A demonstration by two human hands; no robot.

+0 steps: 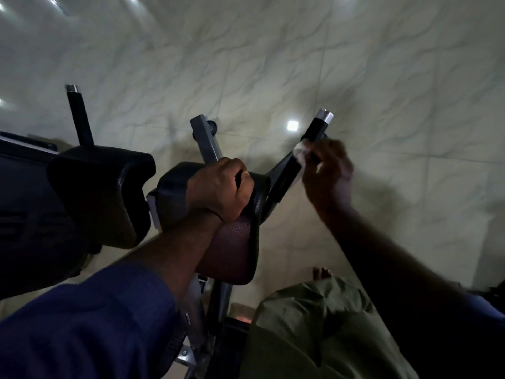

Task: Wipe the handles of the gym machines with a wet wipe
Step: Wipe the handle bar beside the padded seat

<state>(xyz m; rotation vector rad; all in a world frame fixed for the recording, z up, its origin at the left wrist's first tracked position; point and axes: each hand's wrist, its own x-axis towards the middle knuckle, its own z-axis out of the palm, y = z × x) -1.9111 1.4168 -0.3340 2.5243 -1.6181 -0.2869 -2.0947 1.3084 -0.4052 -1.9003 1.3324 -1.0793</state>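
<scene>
Wipe (299, 155), white and crumpled, is pinched in your right hand (328, 173) and pressed to the right handle (318, 129), a black grip with a silver end cap slanting up over the pale tiled floor (273, 64). Your left hand (221, 187) is curled tight over the top edge of the black pad (175, 198).

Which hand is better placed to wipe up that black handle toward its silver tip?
Right. The right hand holds the wet wipe against that handle; the left hand grips the pad, holding no wipe.
</scene>
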